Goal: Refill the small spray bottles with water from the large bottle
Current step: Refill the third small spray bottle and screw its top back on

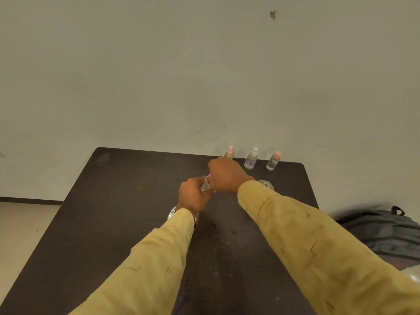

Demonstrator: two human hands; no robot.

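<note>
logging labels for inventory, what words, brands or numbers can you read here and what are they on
No text can be read in this view.
On the middle bottle at the back: a purple label patch, too blurred to read.
On the held bottle: nothing legible.
On the watch: dial not readable.
On the backpack: no legible mark.

Dark table (127, 201), top scuffed, far edge against pale wall (159, 76). Dark mark (272, 15) high on wall. Grey backpack (384, 233) beside table's right edge. Beige floor (22, 223) at left.
</note>
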